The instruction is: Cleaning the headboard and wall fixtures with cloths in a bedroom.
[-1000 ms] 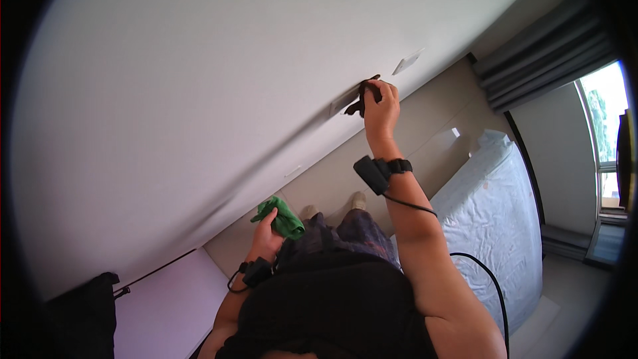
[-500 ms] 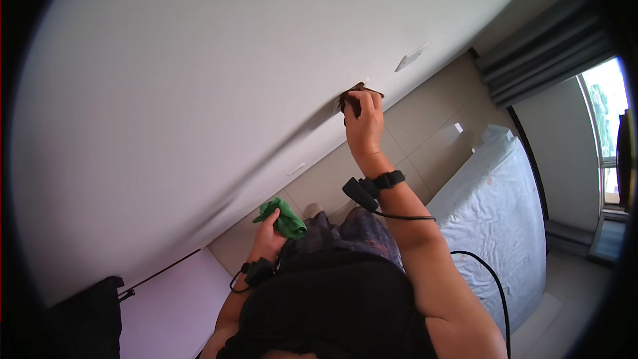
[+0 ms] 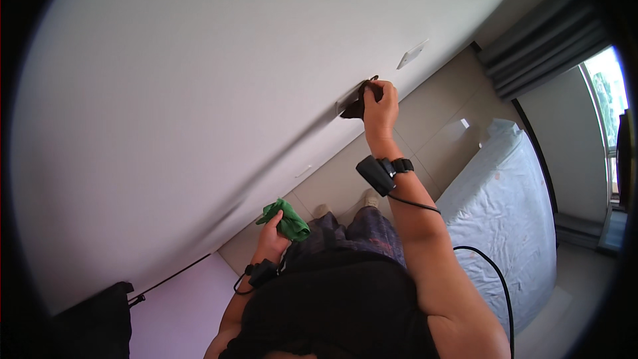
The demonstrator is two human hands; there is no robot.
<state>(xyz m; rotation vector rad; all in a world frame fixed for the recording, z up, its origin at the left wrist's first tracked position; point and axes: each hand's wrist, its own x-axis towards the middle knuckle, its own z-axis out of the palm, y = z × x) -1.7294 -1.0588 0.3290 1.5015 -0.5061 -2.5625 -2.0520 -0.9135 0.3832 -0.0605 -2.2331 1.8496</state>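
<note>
A dark brown cloth (image 3: 355, 110) is bunched in the fingers of my right hand (image 3: 381, 112), which reaches out to the white wall. The cloth lies against a pale wall plate (image 3: 343, 103) and covers part of it; the plate's left end shows beside the cloth. Low in front of my body, my left hand (image 3: 271, 240) is closed around a crumpled green cloth (image 3: 291, 223), thumb on top. The green cloth is held close to the wall's lower part.
A second white wall plate (image 3: 413, 54) sits farther right on the wall (image 3: 186, 80). To my right stands something draped in a pale, wrinkled cover (image 3: 502, 206), near a grey curtain (image 3: 541, 43) and window. A black cable (image 3: 495, 272) hangs by my right arm. Black fabric (image 3: 96, 322) is at lower left.
My right hand has shifted slightly right along the wall with the brown cloth, and more of the plate's left end shows. My left hand keeps its hold on the green cloth.
</note>
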